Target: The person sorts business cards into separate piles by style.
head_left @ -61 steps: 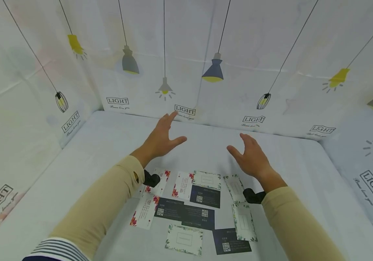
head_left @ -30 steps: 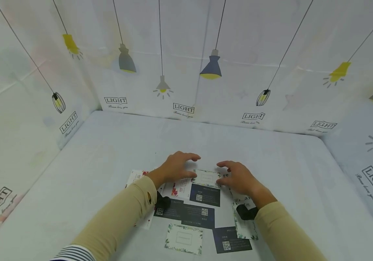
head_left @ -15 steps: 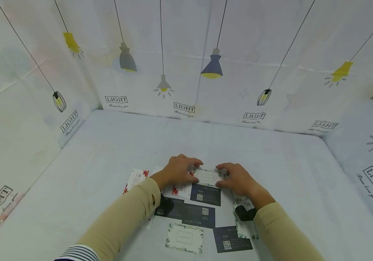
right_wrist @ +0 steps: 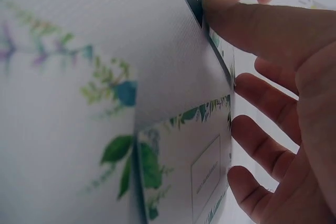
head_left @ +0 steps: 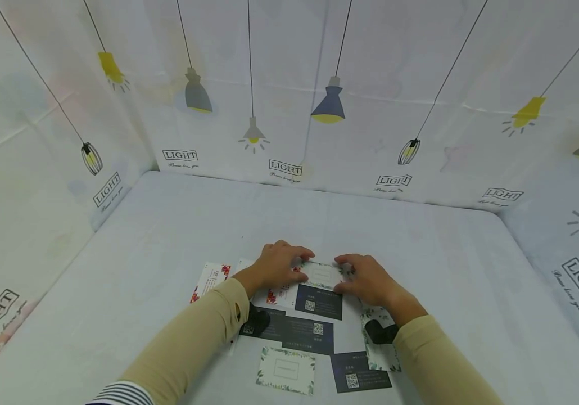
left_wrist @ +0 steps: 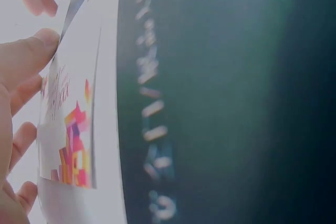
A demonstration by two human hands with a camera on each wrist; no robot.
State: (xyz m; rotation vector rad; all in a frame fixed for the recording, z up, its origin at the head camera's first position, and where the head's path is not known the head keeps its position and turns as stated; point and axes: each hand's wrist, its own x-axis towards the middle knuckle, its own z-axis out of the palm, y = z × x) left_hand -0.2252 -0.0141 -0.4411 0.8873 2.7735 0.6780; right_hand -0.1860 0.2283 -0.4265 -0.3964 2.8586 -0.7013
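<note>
A leaf-bordered white business card (head_left: pixel 322 274) lies at the far side of a group of cards, between both hands. My left hand (head_left: pixel 274 265) rests at its left end, thumb touching near the edge over a white card with red flowers (head_left: pixel 281 295). From the right, my right hand (head_left: pixel 367 275) has its thumb near the card's lower right corner and its forefinger by the upper one. Both hands' fingers are loosely bent. In the right wrist view, the thumb (right_wrist: pixel 231 17) touches the edge of cards; whether it pinches one is unclear. A dark card (head_left: pixel 318 302) adjoins the leaf-bordered one.
Other cards lie flat nearer me: overlapping dark cards (head_left: pixel 307 334), another leaf-bordered card (head_left: pixel 286 370), and a dark card (head_left: pixel 360 372) partly under a leafy one. A flowered card (head_left: pixel 211 279) is left. Lamp-printed cloth walls (head_left: pixel 370 140) border the white table (head_left: pixel 446 270).
Both hands have come down and inward from above the table to the far leaf-bordered card. Over the last half second they have barely moved.
</note>
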